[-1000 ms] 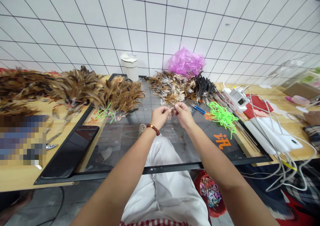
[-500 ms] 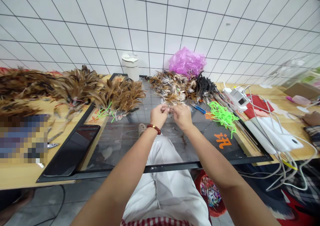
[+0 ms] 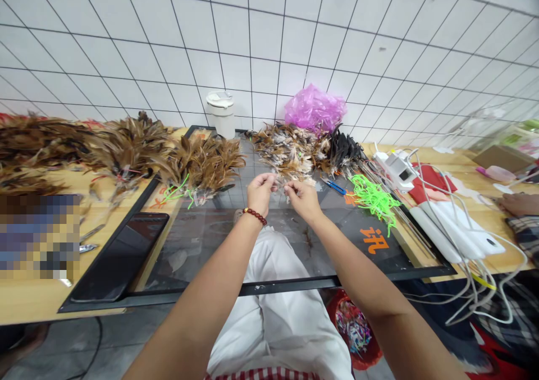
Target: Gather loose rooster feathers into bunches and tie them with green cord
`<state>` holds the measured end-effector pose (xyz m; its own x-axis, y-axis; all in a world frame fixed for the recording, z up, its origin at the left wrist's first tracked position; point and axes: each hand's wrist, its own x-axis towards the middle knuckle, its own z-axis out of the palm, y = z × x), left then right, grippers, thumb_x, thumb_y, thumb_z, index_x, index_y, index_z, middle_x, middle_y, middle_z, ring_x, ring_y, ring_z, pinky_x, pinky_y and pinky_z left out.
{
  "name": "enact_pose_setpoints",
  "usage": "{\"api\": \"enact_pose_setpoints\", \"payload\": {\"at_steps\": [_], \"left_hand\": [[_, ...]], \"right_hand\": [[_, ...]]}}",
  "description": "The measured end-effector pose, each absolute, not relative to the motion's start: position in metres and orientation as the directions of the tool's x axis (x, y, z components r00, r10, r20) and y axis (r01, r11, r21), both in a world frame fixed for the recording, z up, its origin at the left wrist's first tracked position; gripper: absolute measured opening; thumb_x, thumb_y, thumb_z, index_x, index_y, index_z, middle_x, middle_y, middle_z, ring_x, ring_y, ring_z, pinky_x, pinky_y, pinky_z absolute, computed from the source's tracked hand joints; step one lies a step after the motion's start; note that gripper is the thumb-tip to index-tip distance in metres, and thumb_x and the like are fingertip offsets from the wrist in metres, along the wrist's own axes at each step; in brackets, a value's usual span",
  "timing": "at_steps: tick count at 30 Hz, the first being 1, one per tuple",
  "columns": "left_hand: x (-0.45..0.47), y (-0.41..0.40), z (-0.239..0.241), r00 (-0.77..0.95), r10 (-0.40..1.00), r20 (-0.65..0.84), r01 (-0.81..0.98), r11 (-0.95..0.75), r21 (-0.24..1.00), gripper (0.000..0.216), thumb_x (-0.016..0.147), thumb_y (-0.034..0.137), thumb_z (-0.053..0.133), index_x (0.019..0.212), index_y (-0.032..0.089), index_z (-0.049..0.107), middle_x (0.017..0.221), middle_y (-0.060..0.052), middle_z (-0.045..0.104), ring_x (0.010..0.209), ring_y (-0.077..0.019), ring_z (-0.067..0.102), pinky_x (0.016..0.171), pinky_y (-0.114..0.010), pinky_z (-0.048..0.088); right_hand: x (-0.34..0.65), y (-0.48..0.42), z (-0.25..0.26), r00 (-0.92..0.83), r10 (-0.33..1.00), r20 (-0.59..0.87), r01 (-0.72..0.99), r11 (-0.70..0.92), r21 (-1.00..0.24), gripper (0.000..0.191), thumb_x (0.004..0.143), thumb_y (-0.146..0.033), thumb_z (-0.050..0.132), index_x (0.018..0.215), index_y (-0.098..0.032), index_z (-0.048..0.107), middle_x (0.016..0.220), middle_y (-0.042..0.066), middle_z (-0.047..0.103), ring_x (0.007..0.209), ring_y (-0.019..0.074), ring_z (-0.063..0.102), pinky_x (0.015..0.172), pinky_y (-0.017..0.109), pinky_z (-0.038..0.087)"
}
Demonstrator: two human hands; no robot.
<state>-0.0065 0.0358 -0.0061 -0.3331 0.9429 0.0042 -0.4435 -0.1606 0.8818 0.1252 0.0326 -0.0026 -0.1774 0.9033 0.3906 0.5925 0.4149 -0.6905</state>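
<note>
My left hand (image 3: 260,193), with a dark red bead bracelet (image 3: 255,216) on the wrist, is closed in a pinch over the dark glass panel (image 3: 269,256). My right hand (image 3: 304,199) pinches too, a short gap to its right. Whatever the fingertips hold is too small to make out; a pale wisp shows by the right fingers. Just beyond the hands lies a loose heap of white and brown feathers (image 3: 290,150). Blue thread snips (image 3: 336,187) and a tangle of bright green ties (image 3: 373,200) lie right of my right hand.
Brown feather bundles (image 3: 202,161) lie on the left, one with green ties. A black phone (image 3: 122,256) rests at the panel's left edge. Behind stand a white lidded cup (image 3: 221,113) and a pink plastic bag (image 3: 315,108). White cables (image 3: 475,290) and another person's hand (image 3: 520,205) are at right.
My hands have moved apart; before, their fingertips met in front of the feather heap. The left hand has shifted slightly left. The view has tilted a little.
</note>
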Motion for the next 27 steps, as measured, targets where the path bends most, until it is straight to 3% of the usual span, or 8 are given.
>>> {"api": "enact_pose_setpoints", "payload": {"at_steps": [4, 8, 11, 14, 18, 22, 24, 27], "left_hand": [[-0.021, 0.05, -0.01, -0.632, 0.774, -0.048, -0.418, -0.288, 0.861, 0.015, 0.077, 0.027, 0.061, 0.075, 0.016, 0.052, 0.064, 0.002, 0.059, 0.05, -0.0072, 0.055, 0.05, -0.019, 0.043], [-0.025, 0.055, -0.014, -0.653, 0.756, -0.033, -0.401, -0.309, 0.862, 0.012, 0.079, 0.025, 0.058, 0.075, 0.016, 0.05, 0.055, 0.006, 0.051, 0.044, -0.0059, 0.051, 0.046, -0.017, 0.039], [-0.024, 0.055, -0.015, -0.641, 0.766, -0.042, -0.439, -0.321, 0.839, 0.013, 0.078, 0.026, 0.059, 0.074, 0.016, 0.05, 0.055, 0.006, 0.051, 0.044, -0.0055, 0.051, 0.046, -0.017, 0.039], [-0.023, 0.054, -0.014, -0.637, 0.768, -0.063, -0.465, -0.318, 0.826, 0.014, 0.076, 0.027, 0.06, 0.075, 0.016, 0.051, 0.055, 0.006, 0.052, 0.044, -0.0054, 0.051, 0.046, -0.017, 0.039], [-0.023, 0.054, -0.014, -0.62, 0.781, -0.072, -0.472, -0.298, 0.83, 0.015, 0.076, 0.028, 0.061, 0.076, 0.015, 0.053, 0.056, 0.005, 0.053, 0.045, -0.0055, 0.052, 0.046, -0.018, 0.04], [-0.023, 0.053, -0.015, -0.605, 0.79, -0.098, -0.478, -0.261, 0.839, 0.022, 0.073, 0.032, 0.065, 0.076, 0.015, 0.053, 0.057, 0.005, 0.053, 0.045, -0.0052, 0.053, 0.046, -0.017, 0.04], [-0.024, 0.052, -0.015, -0.594, 0.8, -0.086, -0.474, -0.261, 0.841, 0.023, 0.072, 0.034, 0.066, 0.077, 0.015, 0.054, 0.057, 0.005, 0.054, 0.046, -0.0051, 0.053, 0.046, -0.017, 0.04], [-0.024, 0.052, -0.014, -0.593, 0.803, -0.062, -0.459, -0.274, 0.845, 0.023, 0.072, 0.034, 0.066, 0.077, 0.015, 0.054, 0.057, 0.005, 0.054, 0.046, -0.005, 0.053, 0.046, -0.017, 0.04]], "right_hand": [[0.117, 0.053, 0.03, -0.324, 0.875, 0.359, 0.86, 0.43, -0.273, 0.02, 0.084, -0.023, 0.052, 0.09, -0.022, 0.071, 0.092, 0.006, 0.07, 0.089, 0.0223, 0.058, 0.075, 0.033, 0.037], [0.095, 0.078, 0.054, -0.581, 0.755, 0.303, 0.812, 0.564, 0.153, 0.028, 0.087, -0.016, 0.046, 0.101, -0.022, 0.07, 0.099, 0.011, 0.067, 0.1, 0.0262, 0.051, 0.084, 0.039, 0.03], [0.082, 0.091, 0.052, -0.695, 0.691, 0.198, 0.715, 0.637, 0.288, 0.029, 0.088, -0.016, 0.046, 0.103, -0.022, 0.069, 0.105, 0.013, 0.064, 0.102, 0.0269, 0.049, 0.084, 0.041, 0.028], [0.075, 0.099, 0.039, -0.722, 0.682, 0.112, 0.677, 0.666, 0.313, 0.025, 0.086, -0.015, 0.049, 0.093, -0.019, 0.072, 0.104, 0.014, 0.065, 0.102, 0.0273, 0.049, 0.084, 0.041, 0.028], [0.083, 0.1, 0.035, -0.673, 0.715, 0.19, 0.74, 0.653, 0.164, 0.022, 0.085, -0.015, 0.049, 0.087, -0.015, 0.07, 0.096, 0.013, 0.068, 0.097, 0.0245, 0.053, 0.085, 0.039, 0.03], [0.117, 0.088, 0.052, -0.334, 0.808, 0.485, 0.735, 0.545, -0.402, 0.018, 0.084, -0.027, 0.052, 0.084, -0.018, 0.068, 0.089, 0.007, 0.069, 0.087, 0.02, 0.057, 0.08, 0.034, 0.038], [0.135, 0.077, 0.057, -0.248, 0.88, 0.405, 0.525, 0.473, -0.708, 0.02, 0.079, -0.036, 0.059, 0.075, -0.017, 0.065, 0.075, 0.003, 0.066, 0.072, 0.0168, 0.057, 0.07, 0.03, 0.041], [0.147, 0.061, 0.045, -0.272, 0.934, 0.23, 0.249, 0.299, -0.921, 0.028, 0.069, -0.043, 0.068, 0.066, -0.017, 0.061, 0.066, 0.001, 0.064, 0.062, 0.0141, 0.055, 0.064, 0.028, 0.044]]}}
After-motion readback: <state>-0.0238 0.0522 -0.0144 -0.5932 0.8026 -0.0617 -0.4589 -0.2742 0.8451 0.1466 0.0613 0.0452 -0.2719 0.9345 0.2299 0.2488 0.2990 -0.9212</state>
